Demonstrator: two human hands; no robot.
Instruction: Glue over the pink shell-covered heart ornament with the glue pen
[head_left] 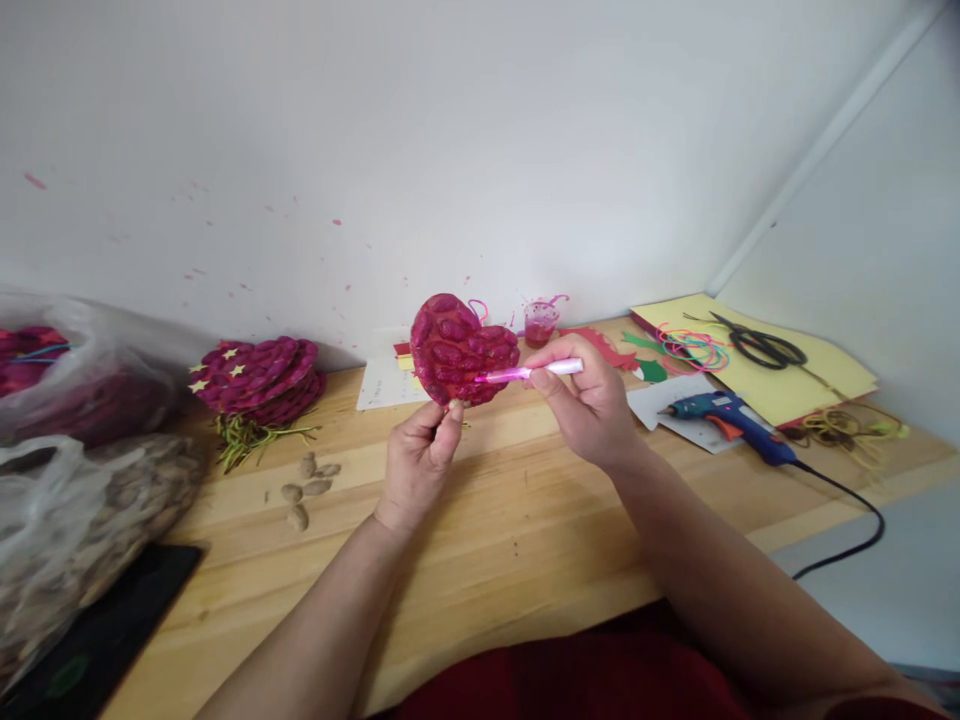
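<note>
A heart-shaped ornament (459,345), covered with magenta-painted peanuts, is held upright above the table. My left hand (420,455) pinches it at its lower tip. In my right hand (585,395) is a white-handled paintbrush (551,370), its pink-stained end touching the lower right part of the heart's face. A clear cup (540,325) of pinkish-red paint stands behind, close to the wall, with a pink loop of cord (478,308) showing at the heart's notch.
Left on the wooden table (480,540) are stacked magenta hearts (262,380), loose peanuts (298,492) and a plastic bag of peanuts (112,510). At the right lie a blue glue gun (731,415) with its cord, black scissors (765,345) and yellow sheets (825,365). Pink specks mark the wall.
</note>
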